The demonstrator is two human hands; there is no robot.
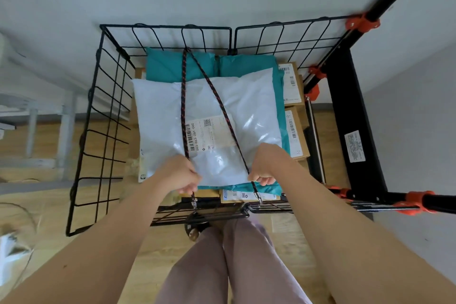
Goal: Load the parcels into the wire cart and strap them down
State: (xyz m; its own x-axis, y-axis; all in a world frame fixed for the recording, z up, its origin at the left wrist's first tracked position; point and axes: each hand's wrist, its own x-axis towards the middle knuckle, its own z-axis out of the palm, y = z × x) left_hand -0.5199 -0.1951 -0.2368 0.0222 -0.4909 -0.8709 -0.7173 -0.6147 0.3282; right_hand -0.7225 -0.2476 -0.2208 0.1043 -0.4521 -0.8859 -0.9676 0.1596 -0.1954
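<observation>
A black wire cart (106, 96) holds a white poly mailer (244, 96) on top of teal mailers (162, 66) and brown cardboard boxes (293, 86). A dark bungee cord with red flecks (183, 96) loops round the far rail and runs back in two strands over the white mailer. My left hand (181, 175) grips the left strand near its hook (194, 201), which hangs by the near rail. My right hand (266, 165) grips the right strand (219, 101), whose metal hook (258, 197) hangs just above the near rail.
A black frame with orange clamps (362, 21) stands at the cart's right side. A pale table leg and shelving (66, 126) stand at the left. The floor is light wood (158, 249). My legs and a foot (195, 232) are just behind the near rail.
</observation>
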